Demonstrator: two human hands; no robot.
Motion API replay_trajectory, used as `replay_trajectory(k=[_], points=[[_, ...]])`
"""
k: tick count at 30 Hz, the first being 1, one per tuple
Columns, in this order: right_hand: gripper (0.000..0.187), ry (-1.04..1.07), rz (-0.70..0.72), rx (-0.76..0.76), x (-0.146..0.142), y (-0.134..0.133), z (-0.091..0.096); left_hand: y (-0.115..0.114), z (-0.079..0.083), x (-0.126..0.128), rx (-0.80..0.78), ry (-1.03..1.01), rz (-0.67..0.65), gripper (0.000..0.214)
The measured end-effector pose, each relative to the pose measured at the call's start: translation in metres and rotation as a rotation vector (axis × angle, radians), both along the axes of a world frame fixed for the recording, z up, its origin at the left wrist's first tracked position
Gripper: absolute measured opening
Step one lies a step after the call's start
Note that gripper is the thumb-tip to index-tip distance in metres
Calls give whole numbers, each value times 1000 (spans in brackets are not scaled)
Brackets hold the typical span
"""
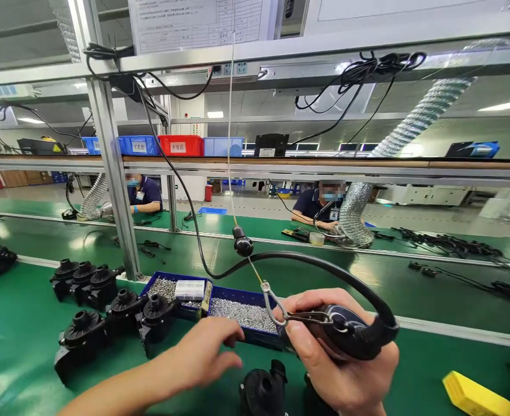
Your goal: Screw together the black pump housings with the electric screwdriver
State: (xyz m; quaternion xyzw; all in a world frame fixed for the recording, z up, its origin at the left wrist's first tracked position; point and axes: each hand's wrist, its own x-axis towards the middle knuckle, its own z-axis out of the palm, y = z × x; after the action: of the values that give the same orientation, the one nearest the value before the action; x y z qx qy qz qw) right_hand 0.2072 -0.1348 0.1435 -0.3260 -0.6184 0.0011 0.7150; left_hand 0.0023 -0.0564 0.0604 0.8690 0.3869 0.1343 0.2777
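My right hand (324, 370) is wrapped round a black electric screwdriver (361, 338), whose butt end points toward me. A metal clip (274, 303) joins the tool to a hanging line, and a black cable leaves its end. The lower part of the tool is hidden by the hand. My left hand (203, 349) hovers with thumb and forefinger apart, in front of a blue bin (244, 296) of small silver screws. Below, between the hands, stands a black pump-like housing (261, 393); another dark part is mostly covered by my right hand.
Several black housings (84, 332) stand at left on the green bench. A second blue bin (155, 280) holds screws and a white box (189, 290). A yellow block (477, 396) lies at right. A metal post (114, 190) rises behind. Two people sit across the bench.
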Motion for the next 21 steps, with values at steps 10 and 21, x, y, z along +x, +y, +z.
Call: replay_trajectory(k=[10,21], points=[[14,30,10,-40,-2,9,-8,29,-80,3,-12,316,133,31],[21,-68,97,-42,-1,15,-8,26,-90,10,-26,321,105,37]])
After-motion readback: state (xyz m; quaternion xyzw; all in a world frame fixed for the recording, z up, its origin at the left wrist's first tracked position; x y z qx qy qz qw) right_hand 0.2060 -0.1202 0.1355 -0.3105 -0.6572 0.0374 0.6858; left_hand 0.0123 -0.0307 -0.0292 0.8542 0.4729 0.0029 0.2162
